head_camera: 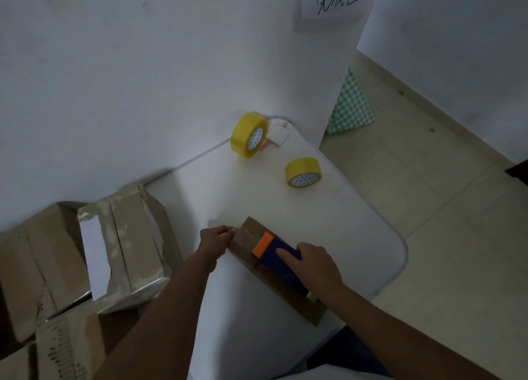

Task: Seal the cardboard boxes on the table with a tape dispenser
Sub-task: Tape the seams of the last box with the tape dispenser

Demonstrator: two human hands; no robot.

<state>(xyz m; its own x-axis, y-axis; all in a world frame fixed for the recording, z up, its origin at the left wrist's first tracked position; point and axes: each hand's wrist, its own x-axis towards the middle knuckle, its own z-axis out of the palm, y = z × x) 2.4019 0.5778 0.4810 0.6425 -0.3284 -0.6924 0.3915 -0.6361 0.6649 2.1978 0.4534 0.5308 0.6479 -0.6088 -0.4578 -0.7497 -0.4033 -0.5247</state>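
Observation:
A flat brown cardboard box point(248, 234) lies on the white table point(257, 196), near its front right part. On top of the box sits a dark blue tape dispenser point(278, 261) with an orange front edge. My right hand point(315, 264) grips the dispenser from the right, the index finger stretched along its top. At the box's far left corner my left hand point(217, 236) holds the edge with curled fingers.
Two yellow tape rolls stand further back, one point(249, 134) by the wall and one point(303, 172) near the right edge. A small white object point(279, 133) lies behind the first roll. Taped cardboard boxes point(125, 245) are stacked at the left. Tiled floor lies to the right.

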